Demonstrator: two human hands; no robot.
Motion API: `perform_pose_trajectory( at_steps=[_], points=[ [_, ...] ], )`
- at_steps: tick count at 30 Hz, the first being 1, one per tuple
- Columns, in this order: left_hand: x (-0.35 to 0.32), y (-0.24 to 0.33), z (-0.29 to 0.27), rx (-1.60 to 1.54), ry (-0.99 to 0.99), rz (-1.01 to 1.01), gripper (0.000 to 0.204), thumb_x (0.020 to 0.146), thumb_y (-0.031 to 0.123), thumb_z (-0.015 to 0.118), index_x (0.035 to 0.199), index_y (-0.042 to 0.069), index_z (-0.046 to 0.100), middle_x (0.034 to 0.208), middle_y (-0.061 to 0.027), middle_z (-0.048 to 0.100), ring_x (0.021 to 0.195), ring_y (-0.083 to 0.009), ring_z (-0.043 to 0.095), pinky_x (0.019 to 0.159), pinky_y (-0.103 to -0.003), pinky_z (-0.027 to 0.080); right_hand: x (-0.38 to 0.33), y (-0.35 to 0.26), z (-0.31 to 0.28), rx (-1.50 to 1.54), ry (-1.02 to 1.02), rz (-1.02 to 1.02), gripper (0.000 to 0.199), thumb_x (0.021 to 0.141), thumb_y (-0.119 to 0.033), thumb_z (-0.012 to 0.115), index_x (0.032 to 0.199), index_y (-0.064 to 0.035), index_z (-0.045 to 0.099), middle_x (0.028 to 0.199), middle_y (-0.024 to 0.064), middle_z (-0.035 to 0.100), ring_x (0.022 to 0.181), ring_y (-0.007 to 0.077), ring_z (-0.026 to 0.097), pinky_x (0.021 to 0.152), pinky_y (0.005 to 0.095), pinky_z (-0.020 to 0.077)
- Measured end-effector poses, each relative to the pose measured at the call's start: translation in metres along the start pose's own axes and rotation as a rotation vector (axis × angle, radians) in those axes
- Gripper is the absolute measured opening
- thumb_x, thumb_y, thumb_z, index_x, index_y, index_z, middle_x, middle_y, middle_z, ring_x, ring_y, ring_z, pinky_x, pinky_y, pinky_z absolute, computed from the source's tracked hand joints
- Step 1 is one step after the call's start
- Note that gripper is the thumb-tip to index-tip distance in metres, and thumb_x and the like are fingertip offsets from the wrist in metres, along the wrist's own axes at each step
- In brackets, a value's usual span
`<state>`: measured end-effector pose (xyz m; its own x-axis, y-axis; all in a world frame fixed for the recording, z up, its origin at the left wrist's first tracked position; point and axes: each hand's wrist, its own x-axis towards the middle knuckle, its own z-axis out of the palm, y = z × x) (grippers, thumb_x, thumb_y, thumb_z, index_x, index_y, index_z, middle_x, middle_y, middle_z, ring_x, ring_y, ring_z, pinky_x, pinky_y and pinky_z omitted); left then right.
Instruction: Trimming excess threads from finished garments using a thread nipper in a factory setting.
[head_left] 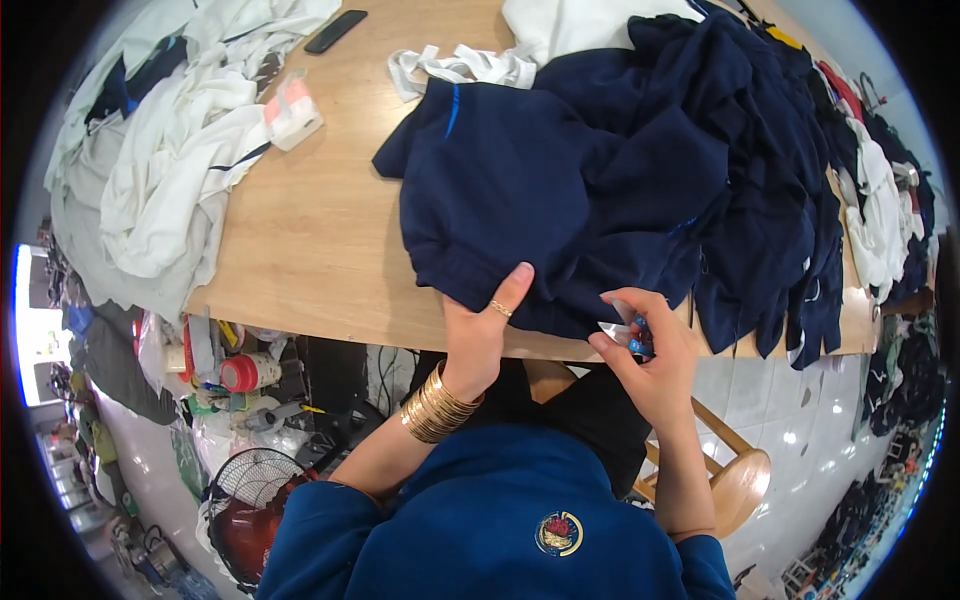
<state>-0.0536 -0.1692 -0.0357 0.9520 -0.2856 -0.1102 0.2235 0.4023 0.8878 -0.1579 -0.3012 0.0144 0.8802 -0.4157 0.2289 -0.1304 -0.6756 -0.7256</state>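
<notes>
A navy blue garment lies spread over the near edge of the table, with a short bright blue line of stitching near its upper left. My left hand grips its near edge, thumb on top and the other fingers hidden under the cloth. In my right hand is a small pair of thread snips, with silvery blades and blue handles partly covered by the fingers. The blades point left, close beside the garment's lower edge; whether they touch it I cannot tell.
More navy garments are heaped on the right. White garments cover the table's left end, near a pink-and-white box and a black phone. White straps lie behind the cloth. Below stand a fan and a wooden stool.
</notes>
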Motion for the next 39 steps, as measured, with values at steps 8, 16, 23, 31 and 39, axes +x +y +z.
perform_pose_trajectory(
  at_steps=[8, 16, 23, 31, 39],
  points=[
    [0.005, 0.026, -0.006, -0.118, -0.148, -0.138, 0.034, 0.081, 0.003, 0.066, 0.112, -0.002, 0.054, 0.109, -0.0061, 0.058, 0.099, -0.0133, 0.055, 0.090, -0.027, 0.042, 0.010, -0.006, -0.009, -0.048, -0.048, -0.051, 0.040, 0.070, -0.027, 0.073, 0.101, -0.0076, 0.058, 0.078, 0.0043, 0.058, 0.064, 0.0134, 0.054, 0.059, 0.0240, 0.0421],
    [0.001, 0.039, -0.004, -0.159, -0.203, -0.298, 0.039, 0.083, 0.003, 0.061, 0.120, -0.002, 0.050, 0.116, -0.0075, 0.057, 0.107, -0.0158, 0.054, 0.093, -0.030, 0.042, 0.015, -0.008, -0.002, -0.255, 0.023, -0.303, 0.026, 0.069, -0.027, 0.075, 0.082, -0.0081, 0.062, 0.065, 0.0009, 0.056, 0.055, 0.0162, 0.049, 0.049, 0.0280, 0.0365],
    [-0.001, 0.046, 0.003, -0.253, -0.183, -0.393, 0.032, 0.081, 0.004, 0.066, 0.111, -0.003, 0.055, 0.105, -0.0071, 0.061, 0.096, -0.0140, 0.059, 0.084, -0.029, 0.046, 0.018, -0.013, 0.001, -0.300, 0.090, -0.370, 0.025, 0.066, -0.024, 0.077, 0.081, -0.0084, 0.063, 0.061, 0.0008, 0.052, 0.052, 0.0165, 0.045, 0.050, 0.0290, 0.0323],
    [-0.005, 0.048, 0.005, -0.270, -0.167, -0.428, 0.022, 0.081, 0.004, 0.065, 0.101, -0.002, 0.060, 0.097, -0.0070, 0.064, 0.090, -0.0135, 0.061, 0.080, -0.028, 0.047, 0.019, -0.014, 0.003, -0.318, 0.106, -0.388, 0.026, 0.066, -0.025, 0.077, 0.080, -0.0087, 0.062, 0.061, -0.0001, 0.052, 0.052, 0.0159, 0.044, 0.050, 0.0292, 0.0318],
    [-0.004, 0.045, 0.003, -0.280, -0.179, -0.443, 0.026, 0.081, 0.004, 0.065, 0.106, -0.003, 0.058, 0.101, -0.0073, 0.063, 0.092, -0.0141, 0.061, 0.082, -0.029, 0.048, 0.020, -0.014, 0.003, -0.362, 0.097, -0.399, 0.024, 0.066, -0.024, 0.077, 0.078, -0.0085, 0.062, 0.060, -0.0004, 0.052, 0.052, 0.0152, 0.044, 0.049, 0.0291, 0.0317]
  ],
)
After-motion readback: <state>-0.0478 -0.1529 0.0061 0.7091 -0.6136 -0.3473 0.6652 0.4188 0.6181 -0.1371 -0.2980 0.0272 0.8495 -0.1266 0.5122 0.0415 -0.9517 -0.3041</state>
